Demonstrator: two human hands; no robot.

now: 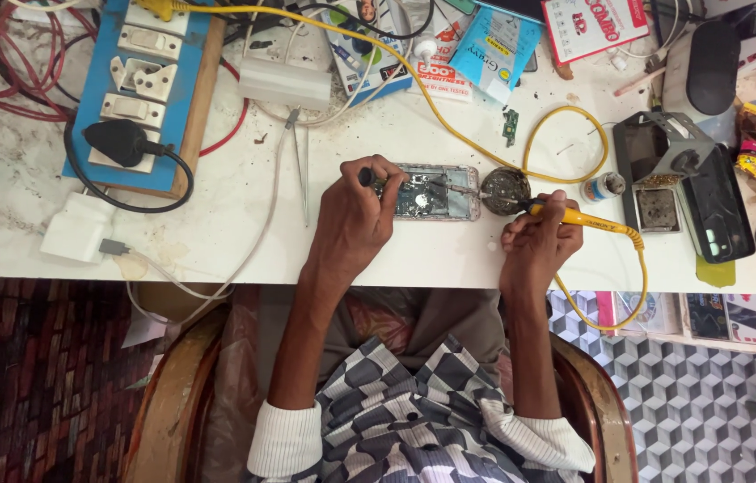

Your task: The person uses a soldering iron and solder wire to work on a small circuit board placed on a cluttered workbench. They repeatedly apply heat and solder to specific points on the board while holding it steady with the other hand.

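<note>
Centrally, near the front edge of the white worktable (217,241), an opened phone (436,191) is laid flat with its back cover off and its inner parts exposed. It is steadied by the left hand (355,215), whose fingers are pinched around a small dark-handled tool (367,176) at the phone's left end. A yellow soldering iron (565,215) is gripped in the closed right hand (534,241), its tip directed at a round tin (505,190) touching the phone's right end. The work appears to be midway: the phone is open, and no cover is seen refitted. A yellow cord (449,107) is looped across the surface towards the back edge. Tweezers (300,161) and a blue switchboard (150,89) are placed to the left, a soldering stand (659,170) towards the right edge. Little open room is left behind the phone; the barest stretch is found along the front edge, left of the hands.
</note>
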